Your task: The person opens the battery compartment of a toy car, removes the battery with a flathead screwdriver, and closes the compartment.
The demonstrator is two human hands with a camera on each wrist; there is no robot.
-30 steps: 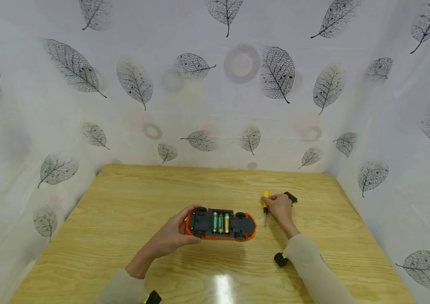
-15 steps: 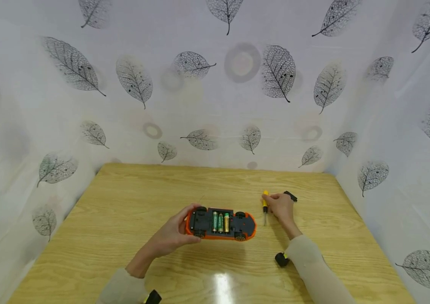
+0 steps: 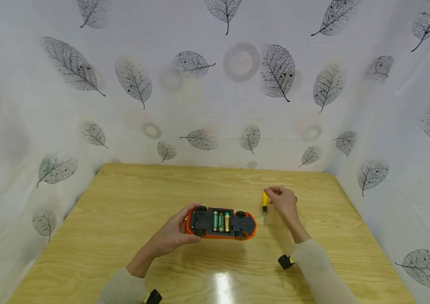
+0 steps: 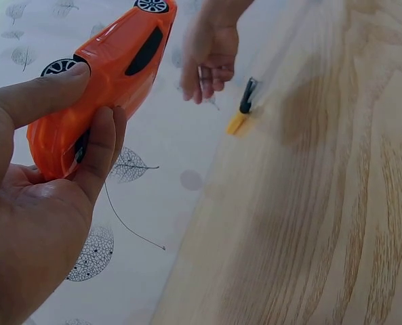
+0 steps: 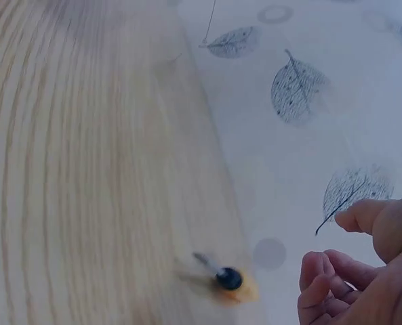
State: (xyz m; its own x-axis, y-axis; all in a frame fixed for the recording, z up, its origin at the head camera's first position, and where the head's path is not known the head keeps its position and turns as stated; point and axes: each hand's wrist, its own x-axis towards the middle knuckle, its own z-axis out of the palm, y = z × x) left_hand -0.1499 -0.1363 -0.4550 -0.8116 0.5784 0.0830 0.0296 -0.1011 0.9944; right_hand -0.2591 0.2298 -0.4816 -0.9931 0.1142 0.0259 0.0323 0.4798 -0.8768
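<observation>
My left hand (image 3: 171, 236) grips the rear end of an orange toy car (image 3: 252, 228), thumb on one side and fingers on the other. The car's dark underside faces up, its compartment uncovered, with three batteries (image 3: 220, 222) side by side: two green, one gold. In the left wrist view the orange body (image 4: 112, 74) shows, and a thin wire (image 4: 123, 220) trails from it. My right hand (image 3: 284, 202) hovers above a yellow-handled screwdriver (image 3: 265, 202) lying on the table. Nothing sits between its loosely bent fingers (image 5: 356, 217). A small dark piece mostly hides behind that hand.
The wooden table (image 3: 142, 185) reaches back to a white curtain (image 3: 215, 105) with a leaf print, which also closes both sides. Black wrist cameras stick out near each sleeve (image 3: 317, 261).
My right hand has let go of the screwdriver handle and risen slightly up and right, now covering most of the black piece. The left hand and car have stayed put.
</observation>
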